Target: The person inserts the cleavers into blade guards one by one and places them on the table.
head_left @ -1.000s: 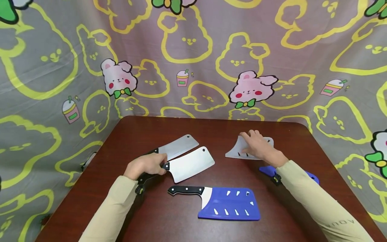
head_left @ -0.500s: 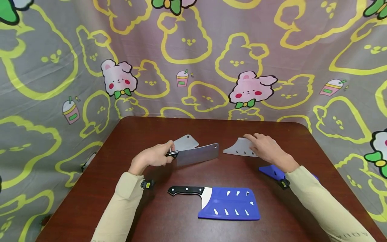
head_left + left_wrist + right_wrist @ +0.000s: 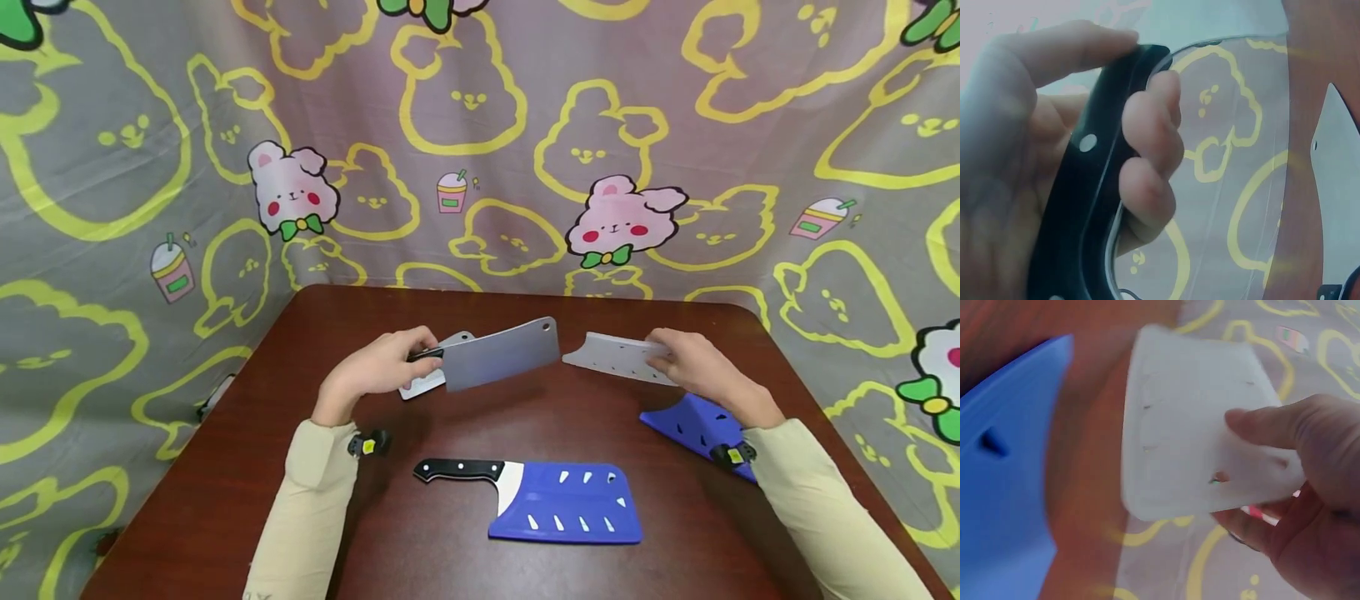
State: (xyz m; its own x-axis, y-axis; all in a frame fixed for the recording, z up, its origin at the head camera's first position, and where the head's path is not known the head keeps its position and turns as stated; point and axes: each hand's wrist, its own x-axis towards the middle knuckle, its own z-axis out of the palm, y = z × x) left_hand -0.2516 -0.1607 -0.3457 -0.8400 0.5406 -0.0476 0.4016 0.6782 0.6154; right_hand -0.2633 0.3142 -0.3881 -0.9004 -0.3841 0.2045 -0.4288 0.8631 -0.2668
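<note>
My left hand (image 3: 382, 367) grips the black handle (image 3: 1079, 169) of a cleaver (image 3: 501, 357), its bare blade raised off the table and pointing right. My right hand (image 3: 701, 371) pinches a white slotted blade cover (image 3: 618, 357) between thumb and fingers, held up with its curved end toward the cleaver's tip. A small gap separates the two. Behind the left hand a second cleaver (image 3: 423, 384) lies on the table, mostly hidden. Under the right wrist lies a blue blade cover (image 3: 693, 423), partly covered by the sleeve.
Nearest me on the brown table (image 3: 420, 558) lies another cleaver with a black handle (image 3: 459, 470), its blade inside a blue cover (image 3: 566, 502). A patterned curtain (image 3: 510, 167) hangs behind and beside the table.
The left hand has lifted its cleaver off the table, turned the blade edge down and moved it right. The right hand has raised the white cover and tilted it.
</note>
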